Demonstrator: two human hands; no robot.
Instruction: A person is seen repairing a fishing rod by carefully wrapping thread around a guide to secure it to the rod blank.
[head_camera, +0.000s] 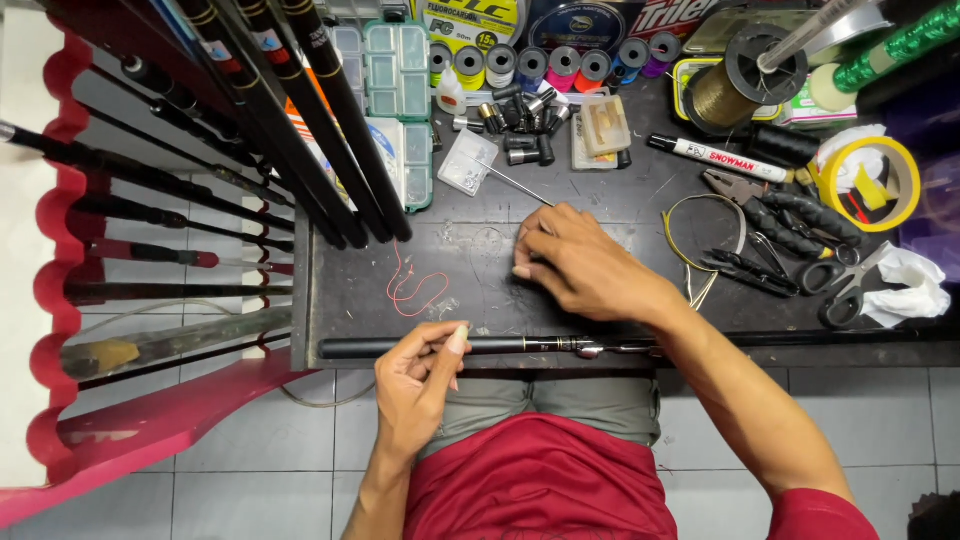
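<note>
A black fishing rod section (500, 346) lies along the front edge of the dark workbench (600, 200), in the lower middle of the frame, with a metal guide near its right part. The left hand (420, 385) is just below the rod – its thumb tip touches the rod from the front and the other fingers are curled loosely, so the hand is not closed around it. The right hand (580, 265) rests palm down on the bench, in the centre of the frame, just behind the rod; its fingers are bent toward the surface, and I cannot tell if they pinch something small under them.

To the left of the right hand a thin red thread (415, 290) lies in loose loops on the bench. Behind the hand there is a small clear plastic bag (467, 162) and a group of small dark metal ferrules (520, 125). In the upper middle stand spools of coloured thread (545, 65) in a row. At the right side lie a white marker (715, 156), black pliers (790, 215), scissors (850, 285) and a roll of yellow tape (865, 180). In the upper left, several black rods (300, 120) lean across a red rack (60, 300).
</note>
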